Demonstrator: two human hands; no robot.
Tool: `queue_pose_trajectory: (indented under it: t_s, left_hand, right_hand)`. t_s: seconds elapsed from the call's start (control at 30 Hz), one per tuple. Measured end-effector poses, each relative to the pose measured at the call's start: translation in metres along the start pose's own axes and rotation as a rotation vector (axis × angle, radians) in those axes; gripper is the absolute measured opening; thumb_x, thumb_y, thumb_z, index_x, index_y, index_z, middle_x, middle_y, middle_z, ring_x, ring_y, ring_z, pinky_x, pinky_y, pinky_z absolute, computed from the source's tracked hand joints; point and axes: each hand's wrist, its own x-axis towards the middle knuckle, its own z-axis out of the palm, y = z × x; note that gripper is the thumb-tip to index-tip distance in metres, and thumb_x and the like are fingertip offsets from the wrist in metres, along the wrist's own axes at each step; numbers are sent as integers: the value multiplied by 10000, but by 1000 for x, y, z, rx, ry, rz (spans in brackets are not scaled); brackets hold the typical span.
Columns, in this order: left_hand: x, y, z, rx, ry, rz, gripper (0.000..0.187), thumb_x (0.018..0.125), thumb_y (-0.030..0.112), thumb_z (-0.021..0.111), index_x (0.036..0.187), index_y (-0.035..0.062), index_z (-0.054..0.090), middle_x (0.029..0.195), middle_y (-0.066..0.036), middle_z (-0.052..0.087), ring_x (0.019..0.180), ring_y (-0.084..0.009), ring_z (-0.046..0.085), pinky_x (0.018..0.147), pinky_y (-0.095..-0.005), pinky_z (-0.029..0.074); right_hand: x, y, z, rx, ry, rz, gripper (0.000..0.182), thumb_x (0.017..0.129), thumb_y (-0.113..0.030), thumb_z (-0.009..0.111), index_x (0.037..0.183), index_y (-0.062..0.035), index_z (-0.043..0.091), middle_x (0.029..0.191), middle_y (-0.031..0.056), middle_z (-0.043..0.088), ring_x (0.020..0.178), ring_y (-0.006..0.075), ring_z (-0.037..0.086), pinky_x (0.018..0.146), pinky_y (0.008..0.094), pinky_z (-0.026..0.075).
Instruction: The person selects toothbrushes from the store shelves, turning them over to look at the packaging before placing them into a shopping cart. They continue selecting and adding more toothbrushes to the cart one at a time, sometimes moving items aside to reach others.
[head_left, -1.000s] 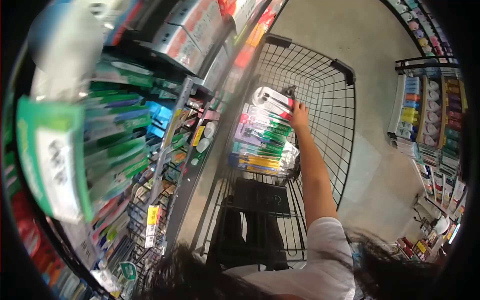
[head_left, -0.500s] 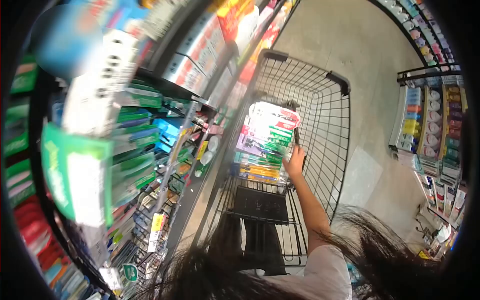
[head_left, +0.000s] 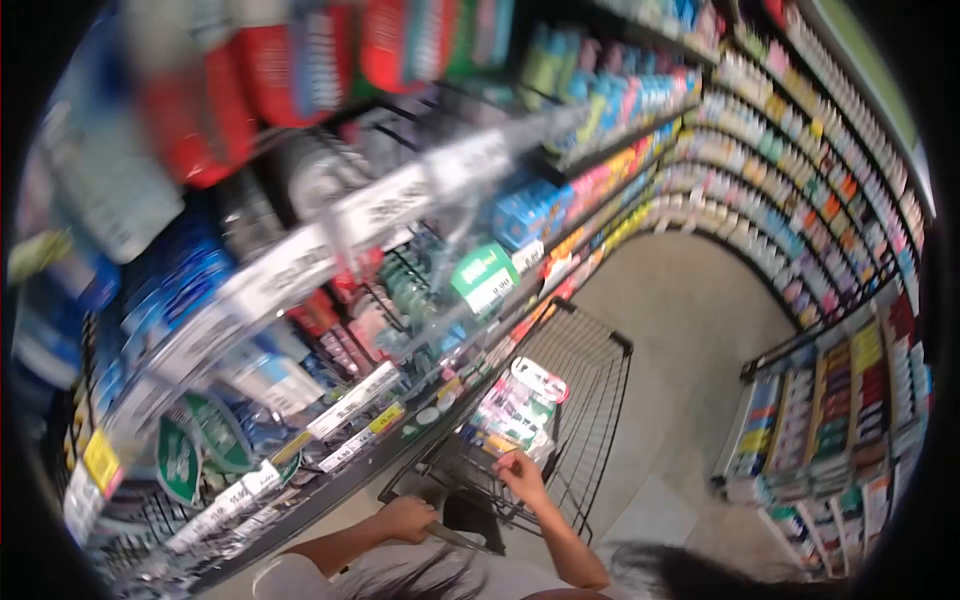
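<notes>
A black wire shopping cart point(head_left: 590, 380) stands in the aisle below me. A stack of carded packages point(head_left: 520, 405), white, green and pink, lies in its basket. My right hand point(head_left: 522, 475) reaches over the near end of the basket with its fingers spread, just short of the packages and holding nothing. My left hand point(head_left: 405, 518) is closed around the cart handle point(head_left: 452, 537) at the bottom of the view. My hair covers the lower edge of the picture.
Store shelves point(head_left: 330, 250) packed with boxed and hanging goods rise close on the left, with price tags along their rails. A second shelf run point(head_left: 840, 420) lines the right side. Bare concrete floor point(head_left: 690, 320) stretches ahead between them.
My view has tilted up, so the cart sits lower and smaller. My right hand has drawn back from the packages toward the near end. My left hand now shows on the handle.
</notes>
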Motion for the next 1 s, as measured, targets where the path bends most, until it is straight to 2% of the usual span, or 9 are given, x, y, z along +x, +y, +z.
queue_pose_trajectory:
  t_s: [0.07, 0.23, 0.37, 0.43, 0.53, 0.67, 0.8, 0.9, 1.0]
  left_hand:
    - [-6, 0, 4, -55, 101, -32, 238, 654, 144, 613, 877, 68, 586, 816, -94, 614, 815, -294, 609, 718, -407, 492]
    - [-56, 106, -159, -579, 634, 203, 192, 775, -15, 538, 954, 33, 590, 940, -103, 617, 888, -261, 607, 758, -363, 482]
    - [-149, 222, -268, -1152, 875, 946, 208, 828, -3, 460, 1013, 9, 554, 1006, -174, 609, 906, -292, 608, 807, -369, 483]
    - [-163, 249, -272, -1358, 824, 1263, 193, 816, 52, 475, 980, -23, 545, 914, -181, 599, 798, -292, 604, 708, -366, 486]
    - [-180, 244, -267, -1017, 520, 1611, 370, 826, 278, 532, 895, -85, 536, 685, -166, 567, 547, -285, 564, 472, -350, 470]
    - [-263, 273, -289, -1004, 370, 1496, 620, 897, 205, 547, 1403, 132, 197, 1398, -136, 303, 898, -336, 636, 680, -414, 552]
    - [-281, 297, -273, -858, 734, 1753, 405, 846, 70, 562, 1240, 22, 481, 1219, -106, 487, 788, -251, 648, 617, -279, 547]
    - [-276, 316, -263, -333, 1112, 1948, 289, 825, 43, 582, 1109, -5, 558, 1058, -63, 569, 774, -203, 628, 629, -286, 536]
    - [-292, 320, -252, 217, 1308, 1654, 187, 844, 79, 563, 1016, 11, 583, 903, -62, 599, 784, -152, 607, 660, -295, 519]
  right_hand:
    - [-24, -76, 17, 126, -32, 52, 145, 790, 6, 660, 836, -48, 534, 742, -21, 564, 734, 47, 542, 667, 199, 441]
    - [-103, -274, 49, 395, -202, -547, 152, 862, -127, 611, 852, -40, 487, 893, 101, 563, 789, 180, 592, 694, 275, 496]
    - [-170, -379, 82, 685, -541, -1178, 265, 919, -263, 538, 1040, -71, 402, 1084, 187, 475, 912, 366, 611, 724, 396, 543]
    - [-213, -418, 112, 756, -592, -1213, 275, 906, -227, 542, 1070, -65, 392, 1107, 182, 461, 881, 347, 612, 705, 393, 546]
    - [-240, -447, 118, 904, -781, -1294, 249, 866, -138, 562, 1057, -37, 437, 1091, 161, 473, 869, 314, 608, 705, 370, 549]
    - [-277, -461, 110, 1018, -906, -1333, 245, 811, -20, 588, 1038, 0, 498, 1071, 133, 489, 854, 271, 603, 705, 339, 553]
    - [-305, -462, 101, 1034, -951, -1453, 276, 757, 99, 615, 1020, 36, 559, 1050, 105, 506, 839, 227, 598, 705, 309, 557]
    - [-316, -452, 86, 783, -813, -1966, 173, 786, 64, 581, 958, 42, 572, 1017, 110, 524, 841, 202, 590, 700, 265, 525]
    - [-340, -427, 54, 288, -324, -2340, 162, 838, -33, 541, 981, 35, 574, 1029, 110, 551, 888, 167, 583, 718, 250, 489]
